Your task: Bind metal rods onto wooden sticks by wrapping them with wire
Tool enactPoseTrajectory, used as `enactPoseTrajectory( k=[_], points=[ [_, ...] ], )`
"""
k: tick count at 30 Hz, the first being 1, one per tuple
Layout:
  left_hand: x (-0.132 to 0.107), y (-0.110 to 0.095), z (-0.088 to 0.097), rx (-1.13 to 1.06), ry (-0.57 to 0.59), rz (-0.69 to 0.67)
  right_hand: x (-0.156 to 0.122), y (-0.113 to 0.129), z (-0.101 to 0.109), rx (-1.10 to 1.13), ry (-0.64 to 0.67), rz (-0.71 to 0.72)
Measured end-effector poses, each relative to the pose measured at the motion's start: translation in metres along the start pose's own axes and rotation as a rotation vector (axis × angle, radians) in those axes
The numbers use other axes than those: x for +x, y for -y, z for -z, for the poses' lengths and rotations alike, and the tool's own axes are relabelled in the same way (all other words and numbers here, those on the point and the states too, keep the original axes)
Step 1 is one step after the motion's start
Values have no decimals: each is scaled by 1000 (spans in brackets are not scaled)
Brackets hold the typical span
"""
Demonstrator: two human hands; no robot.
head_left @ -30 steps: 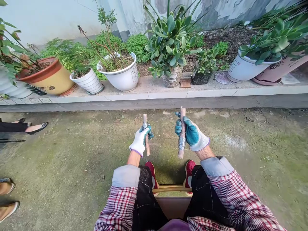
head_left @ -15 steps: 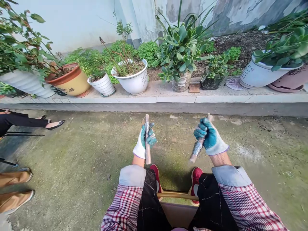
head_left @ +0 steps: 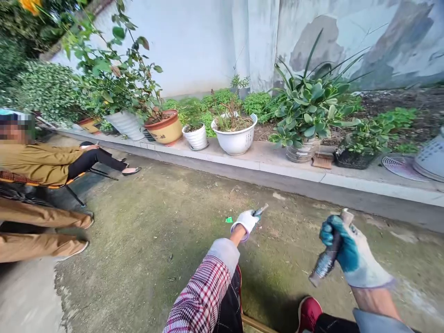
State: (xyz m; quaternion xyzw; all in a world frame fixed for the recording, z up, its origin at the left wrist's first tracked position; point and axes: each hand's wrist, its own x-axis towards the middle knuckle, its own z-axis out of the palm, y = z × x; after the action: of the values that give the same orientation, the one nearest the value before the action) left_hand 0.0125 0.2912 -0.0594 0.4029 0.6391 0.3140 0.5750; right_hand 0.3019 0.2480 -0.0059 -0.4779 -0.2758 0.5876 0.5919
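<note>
Both my hands wear white gloves with teal palms. My left hand (head_left: 247, 221) is stretched forward over the ground and closed round a thin wooden stick (head_left: 261, 210), whose tip pokes out past the fingers. My right hand (head_left: 347, 253) is nearer to me, at the lower right, and grips a second wooden stick (head_left: 329, 257) wound with grey wire. That stick leans, its top end toward the kerb. A fine wire between the two sticks is too thin to make out. My plaid sleeves and red shoe (head_left: 308, 313) show below.
A raised concrete kerb (head_left: 277, 171) carries several plant pots, among them a white pot (head_left: 236, 138) and an orange pot (head_left: 166, 130). On the left a person in an ochre top (head_left: 41, 162) sits on a chair, and another person's tan trousers (head_left: 38, 231) reach in. A small green scrap (head_left: 229, 220) lies on the mossy ground.
My head has turned left, so the seated people have come into view. My left hand has reached forward with its stick. My right hand has dropped lower and to the right.
</note>
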Motion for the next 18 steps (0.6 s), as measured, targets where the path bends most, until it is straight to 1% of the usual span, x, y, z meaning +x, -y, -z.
enactPoseTrajectory(
  k=[3,4,6,8,9,11,13,14,15,18],
  points=[
    [6,4,-1,93,0,3,-3,-14,-12,26,-9,-56],
    [6,5,-3,104,10,-6,-3,-17,-16,26,-17,-55],
    [4,5,-11,93,71,-38,-3,-25,-23,12,-42,-55],
    [-4,6,-27,65,175,-74,-4,-33,-31,0,-42,-69],
    [-8,6,-36,34,247,-93,-5,-37,-36,-3,-29,-77],
    [-19,9,-55,-61,405,-130,-8,-45,-45,-12,12,-87],
    [-29,13,-69,-164,522,-146,-11,-52,-53,-55,46,-84],
    [-32,14,-73,-204,545,-147,-12,-55,-56,-91,63,-76],
    [-36,14,-76,-225,543,-146,-13,-57,-58,-134,81,-57],
    [-43,13,-75,-209,480,-136,-13,-58,-57,-324,147,49]
  ],
)
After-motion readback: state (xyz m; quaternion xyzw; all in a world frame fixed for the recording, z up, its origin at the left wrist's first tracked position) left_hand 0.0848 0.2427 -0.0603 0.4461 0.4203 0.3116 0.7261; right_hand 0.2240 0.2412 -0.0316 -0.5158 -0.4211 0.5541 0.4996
